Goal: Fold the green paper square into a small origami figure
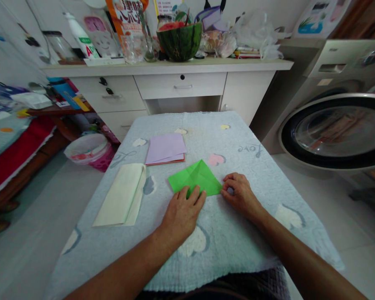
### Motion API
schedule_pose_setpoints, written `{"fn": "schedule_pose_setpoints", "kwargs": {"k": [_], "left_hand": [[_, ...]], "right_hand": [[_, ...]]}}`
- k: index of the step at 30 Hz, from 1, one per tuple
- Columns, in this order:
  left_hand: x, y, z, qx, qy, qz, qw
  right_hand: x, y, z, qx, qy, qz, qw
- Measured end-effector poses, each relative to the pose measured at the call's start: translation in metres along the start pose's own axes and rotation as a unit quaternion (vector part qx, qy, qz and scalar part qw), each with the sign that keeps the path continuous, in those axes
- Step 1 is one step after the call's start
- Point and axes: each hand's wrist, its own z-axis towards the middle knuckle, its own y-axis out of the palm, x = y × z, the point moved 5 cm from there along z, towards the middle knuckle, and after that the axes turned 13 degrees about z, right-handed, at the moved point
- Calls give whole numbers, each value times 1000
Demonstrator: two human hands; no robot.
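Note:
A bright green sheet of folding paper (195, 177), creased and partly folded, lies on the cloth-covered table (253, 250). My left hand (184, 208) rests with its fingers stretched over the paper's near edge, pressing it down. At the paper's right corner, my right hand (239, 193) pinches the tip between thumb and forefinger. Beyond the green paper, to the left, sits a stack of square paper (166, 146) with lilac on top and a red edge below. A folded pale cream cloth or paper (121, 193) is left of my left hand.
A white desk (181, 85) stands behind the table, bearing a cut watermelon (181, 41), bottles, bags and glasses. To the right, a washing machine has its round door (340, 131) swung open. A pink lined bin (92, 152) stands on the floor at left.

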Motion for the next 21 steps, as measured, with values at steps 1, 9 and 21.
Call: {"fn": "schedule_pose_setpoints", "kwargs": {"k": [1, 9, 21], "left_hand": [[0, -1, 0, 3, 4, 0, 1000], [1, 3, 4, 6, 41, -12, 999], [2, -6, -2, -7, 39, -37, 999]], "right_hand": [[0, 0, 0, 2, -1, -2, 1000], [3, 1, -1, 0, 3, -15, 1000], [8, -9, -2, -7, 3, 49, 999]]}}
